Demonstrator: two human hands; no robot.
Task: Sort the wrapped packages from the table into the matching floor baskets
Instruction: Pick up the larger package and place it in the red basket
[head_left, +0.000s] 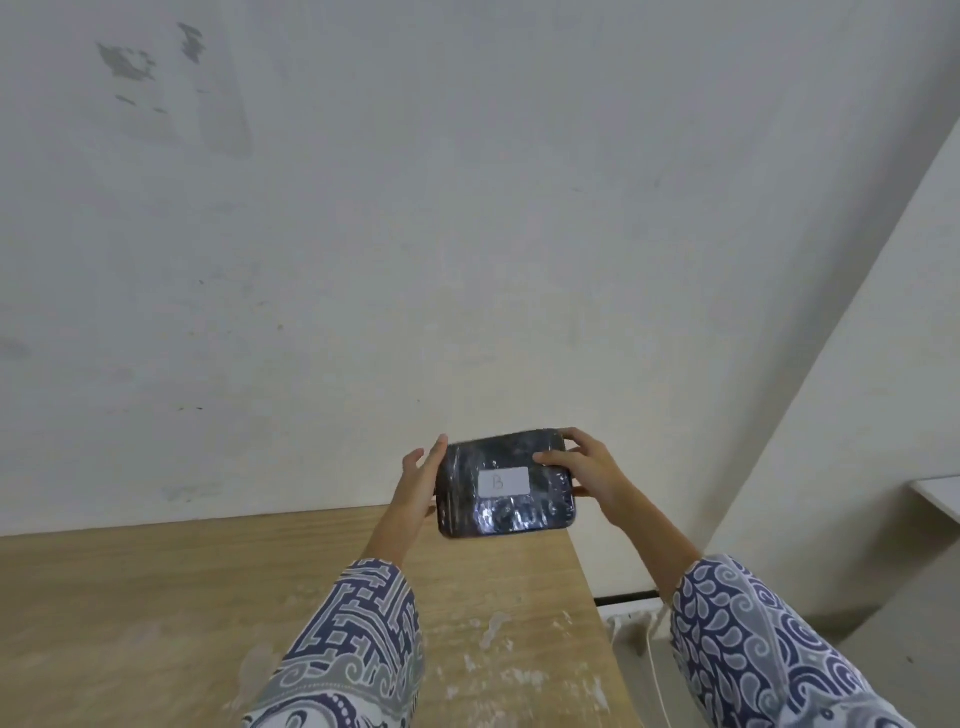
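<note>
One dark wrapped package (506, 484), shiny with clear film, is held up in the air between two hands, above the far right corner of the desk (156, 597). A white label (504, 481) on its upper face reads "B". The left hand (418, 480) presses flat against its left end, fingers extended. The right hand (584, 467) grasps its right end, thumb lying on top beside the label. Both sleeves carry a blue and white pattern. Behind the hands stands a pale, stained wall (467, 208).
</note>
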